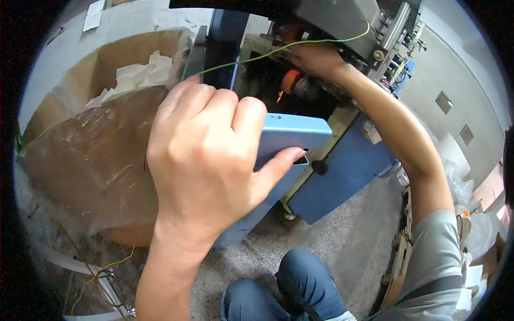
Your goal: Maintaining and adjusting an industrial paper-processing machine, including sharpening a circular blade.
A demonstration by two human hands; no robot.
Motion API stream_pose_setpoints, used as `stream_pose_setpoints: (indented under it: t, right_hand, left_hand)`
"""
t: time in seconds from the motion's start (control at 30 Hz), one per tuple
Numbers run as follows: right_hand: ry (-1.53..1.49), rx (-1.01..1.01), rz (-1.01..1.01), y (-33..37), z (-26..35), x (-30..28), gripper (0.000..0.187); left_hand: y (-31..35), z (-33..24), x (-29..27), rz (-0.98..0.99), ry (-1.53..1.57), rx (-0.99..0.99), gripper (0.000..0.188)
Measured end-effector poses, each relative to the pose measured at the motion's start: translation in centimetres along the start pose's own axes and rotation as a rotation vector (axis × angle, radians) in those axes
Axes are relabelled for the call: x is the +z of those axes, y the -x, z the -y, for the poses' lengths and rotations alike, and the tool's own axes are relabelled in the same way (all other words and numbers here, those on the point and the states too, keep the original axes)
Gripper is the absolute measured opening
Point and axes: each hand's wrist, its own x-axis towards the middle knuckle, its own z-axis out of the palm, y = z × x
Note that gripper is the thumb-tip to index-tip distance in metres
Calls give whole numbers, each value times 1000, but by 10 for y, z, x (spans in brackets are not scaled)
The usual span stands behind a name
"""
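Observation:
My left hand [206, 144] is closed over the edge of a blue metal panel [297, 124] on the machine, its thumb pressed along the near side. A thin yellow-green wire [278, 50] runs from behind the knuckles of that hand up to the right, across the machine's opening. My right arm reaches into the machine, and my right hand [318, 60] is inside the upper part of the dark cavity. Its fingers are lost in shadow, so their grip does not show. Below that hand, an orange round part [290, 81] sits in the cavity.
A large cardboard box [120, 51] with white paper pieces [144, 72] and brown plastic sheeting [96, 160] stands at left. Metal rollers and rods [393, 40] jut out at upper right. Plastic bags [476, 230] and a wooden pallet [399, 251] lie at right. Loose cable [104, 274] lies lower left.

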Motion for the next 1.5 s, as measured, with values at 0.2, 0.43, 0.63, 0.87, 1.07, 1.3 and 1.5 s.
stream_pose_setpoints:
  t: [0.2, 0.43, 0.63, 0.87, 1.07, 1.3, 1.5]
  right_hand:
    - [-23, -184, -417, 1, -82, 34, 45]
    - [-141, -140, -134, -10, -47, -10, 41]
    - [-168, -1, 232, -8, -13, -13, 47]
    - [-503, 0, -302, -11, -36, 21, 49]
    - [-276, -6, 37, -11, -68, 39, 52]
    - [-190, 98, -347, -21, 4, -11, 49]
    - [26, -32, -364, -19, -24, -4, 39]
  left_hand:
    - [-12, -6, 7, -62, 33, 29, 53]
    - [-7, -1, 2, -36, 19, 18, 52]
    - [-1, 1, 2, -7, -1, 3, 53]
    - [0, -1, 0, -12, 15, -9, 52]
    - [-9, -4, 2, -44, 20, 10, 52]
    - [-2, 3, -1, -23, -14, -18, 53]
    - [-5, -1, 1, -33, 19, -17, 52]
